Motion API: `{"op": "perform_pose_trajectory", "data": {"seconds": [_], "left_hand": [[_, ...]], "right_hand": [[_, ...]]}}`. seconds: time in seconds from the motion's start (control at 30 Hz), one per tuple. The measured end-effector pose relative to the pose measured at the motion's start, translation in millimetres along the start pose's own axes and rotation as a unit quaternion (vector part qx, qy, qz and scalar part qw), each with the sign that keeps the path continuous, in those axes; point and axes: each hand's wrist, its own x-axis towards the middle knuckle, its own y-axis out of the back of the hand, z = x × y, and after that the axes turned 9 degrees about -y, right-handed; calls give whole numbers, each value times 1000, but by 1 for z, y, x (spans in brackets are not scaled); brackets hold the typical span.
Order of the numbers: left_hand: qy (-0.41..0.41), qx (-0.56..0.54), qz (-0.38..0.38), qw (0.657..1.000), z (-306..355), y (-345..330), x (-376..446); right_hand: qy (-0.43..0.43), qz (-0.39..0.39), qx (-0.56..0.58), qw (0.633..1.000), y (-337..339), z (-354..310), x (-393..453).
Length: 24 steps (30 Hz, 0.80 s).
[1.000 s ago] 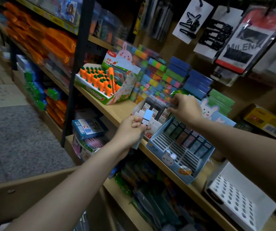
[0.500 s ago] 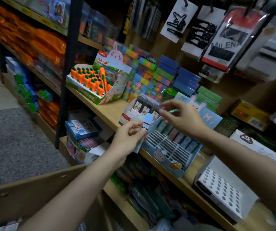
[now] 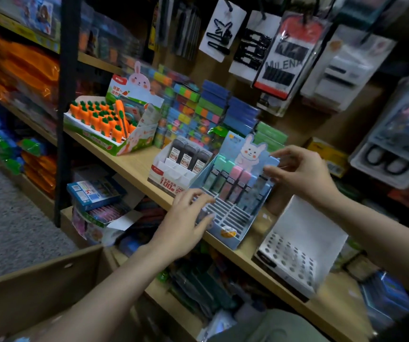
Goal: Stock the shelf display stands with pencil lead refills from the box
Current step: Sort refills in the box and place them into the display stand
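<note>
A light blue display stand (image 3: 233,218) with a rabbit backboard stands on the wooden shelf (image 3: 134,166). Its back row holds several pastel pencil lead refills (image 3: 233,178); the front slots are bare. My right hand (image 3: 299,171) pinches a light blue refill (image 3: 273,161) at the right end of that row. My left hand (image 3: 186,218) rests with loosely curved fingers on the stand's front left corner and holds nothing I can see. To the left, a white stand (image 3: 164,174) carries black refills (image 3: 188,154). The open cardboard box (image 3: 38,287) is at the lower left.
A white perforated stand (image 3: 297,245) sits right of the blue one. A carrot pen display (image 3: 104,119) stands further left, with stacked coloured packs (image 3: 198,112) behind. Hair-clip cards (image 3: 223,28) hang above. Lower shelves are packed with goods.
The blue-capped refill left my left hand. My right hand moved right to the end of the blue stand's back row; my left hand dropped onto the stand's front corner.
</note>
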Motion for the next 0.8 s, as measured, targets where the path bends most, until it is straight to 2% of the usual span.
{"op": "perform_pose_trajectory", "data": {"seconds": [0.1, 0.2, 0.4, 0.8], "left_hand": [[-30, 83, -94, 992, -11, -9, -12], [-54, 156, -134, 977, -19, -13, -20], [-94, 189, -138, 968, -21, -9, -19], [-94, 170, -137, 971, -21, -10, -20]], "right_hand": [[15, 33, -101, 994, 11, 11, 3], [25, 38, -145, 988, 7, 20, 1], [69, 27, -177, 981, -17, 28, 6], [90, 36, -181, 979, -42, 27, 17]]}}
